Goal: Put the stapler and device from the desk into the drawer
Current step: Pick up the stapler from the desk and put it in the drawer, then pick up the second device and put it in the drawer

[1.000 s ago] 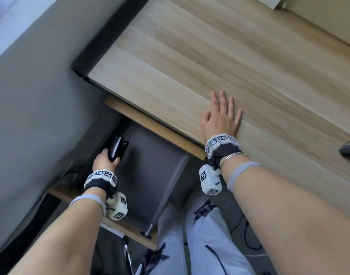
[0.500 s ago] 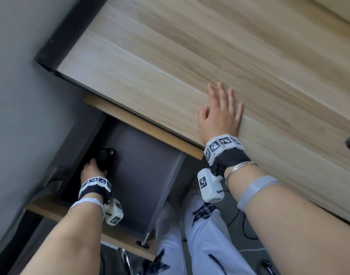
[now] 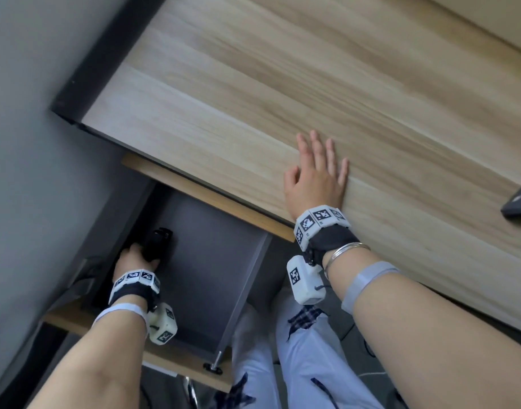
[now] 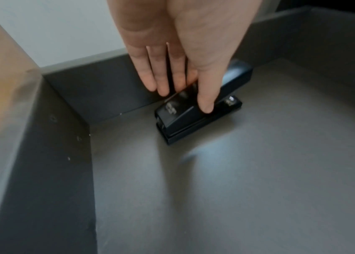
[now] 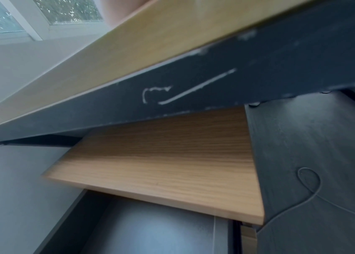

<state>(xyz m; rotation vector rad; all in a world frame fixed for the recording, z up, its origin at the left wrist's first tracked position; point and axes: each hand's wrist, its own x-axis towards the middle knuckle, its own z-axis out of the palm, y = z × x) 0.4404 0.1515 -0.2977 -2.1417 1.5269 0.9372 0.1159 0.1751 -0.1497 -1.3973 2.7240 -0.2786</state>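
Note:
A black stapler [image 3: 160, 243] stands on the grey floor of the open drawer [image 3: 215, 270], near its left wall. My left hand [image 3: 139, 258] reaches into the drawer and holds the stapler by its rear end. In the left wrist view the thumb and fingers of my left hand [image 4: 183, 100] pinch the stapler [image 4: 185, 123] from both sides, and its base sits on the drawer floor [image 4: 237, 180]. My right hand [image 3: 315, 178] lies flat and open on the wooden desk [image 3: 282, 84], near its front edge. A dark grey device [image 3: 519, 203] lies on the desk at the far right, partly cut off.
A grey wall [image 3: 23, 143] runs close along the drawer's left side. The drawer's wooden front panel [image 3: 176, 361] juts out toward my legs [image 3: 300, 364]. A wooden shelf [image 5: 161, 163] sits under the desktop above the drawer, and a thin cable [image 5: 309, 185] runs beside it.
My left hand has carried the stapler from above the drawer down onto its floor by the left wall. My right hand has stayed flat on the desk.

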